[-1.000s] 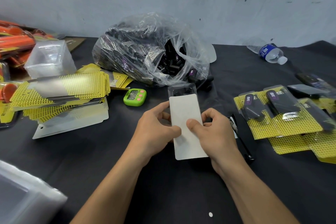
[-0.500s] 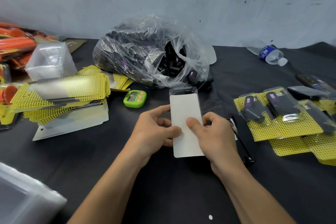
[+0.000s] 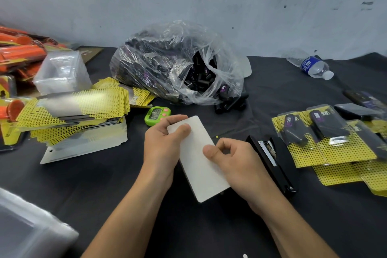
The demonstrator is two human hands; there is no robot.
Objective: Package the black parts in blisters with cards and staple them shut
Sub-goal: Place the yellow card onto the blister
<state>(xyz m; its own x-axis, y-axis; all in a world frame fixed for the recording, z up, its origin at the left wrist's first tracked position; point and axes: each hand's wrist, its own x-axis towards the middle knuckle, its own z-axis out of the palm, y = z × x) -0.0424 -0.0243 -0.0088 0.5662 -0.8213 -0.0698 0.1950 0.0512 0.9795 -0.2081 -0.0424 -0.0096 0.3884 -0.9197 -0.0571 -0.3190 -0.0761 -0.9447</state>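
A: Status of the card [image 3: 199, 159]?
B: White back up, tilted, far end leftward, held aloft.
A: Stock?
B: The black parts [image 3: 201, 75] sit in the open clear bag [image 3: 159, 48] behind; yellow cards [image 3: 88, 100] stacked left; stapler [image 3: 278, 165] lying just right; finished packs [image 3: 330, 142] far right.

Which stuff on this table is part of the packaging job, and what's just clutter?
In the job:
- card, pinched by the left hand and right hand
- stapler
- bag of black parts
- yellow card stack
- clear blister stack
- finished packs

Lying about:
- green timer
- water bottle
- orange items, far left
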